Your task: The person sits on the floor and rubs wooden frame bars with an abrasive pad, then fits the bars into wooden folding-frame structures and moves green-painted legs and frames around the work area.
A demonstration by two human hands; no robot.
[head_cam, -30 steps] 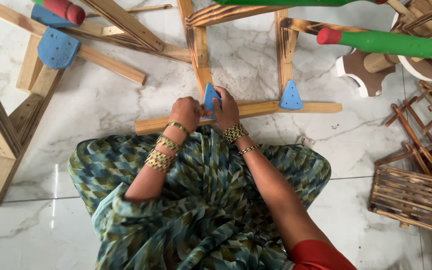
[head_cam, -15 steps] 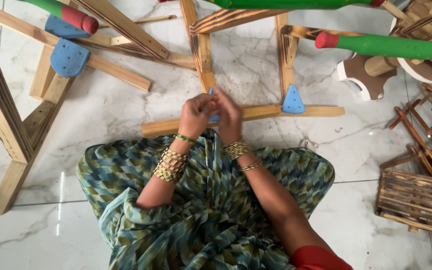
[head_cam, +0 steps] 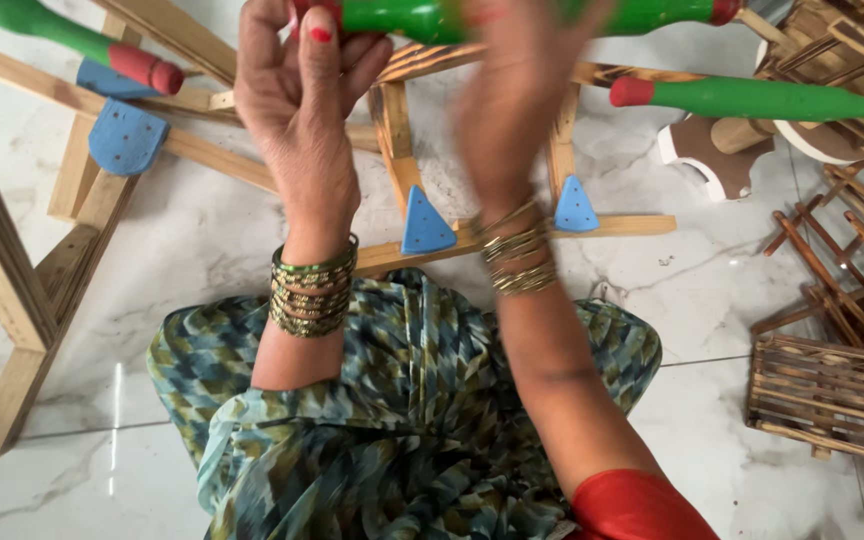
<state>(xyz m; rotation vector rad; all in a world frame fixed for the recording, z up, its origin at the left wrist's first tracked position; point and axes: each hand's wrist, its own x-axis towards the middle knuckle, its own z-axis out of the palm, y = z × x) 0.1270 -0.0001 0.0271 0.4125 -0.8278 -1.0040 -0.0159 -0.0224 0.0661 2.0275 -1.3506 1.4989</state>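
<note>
We sit on the marble floor (head_cam: pixel 202 230), a wooden frame (head_cam: pixel 472 245) with blue triangular brackets (head_cam: pixel 425 224) lying just beyond our lap. Raised at the far edge, our left hand (head_cam: pixel 297 95) curls loosely beside a green red-tipped rod (head_cam: pixel 512 15); our blurred right hand (head_cam: pixel 517 90) covers it, grip we cannot tell.

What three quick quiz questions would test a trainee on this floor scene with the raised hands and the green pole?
1. True or false: both hands are raised to the green pole.
2. What colour are the triangular pieces on the wooden bar?
3. Which hand is blurred: A left, B right?

Key:
1. True: the left hand and right hand are up at it.
2. Blue: one triangle, another.
3. B.
</note>
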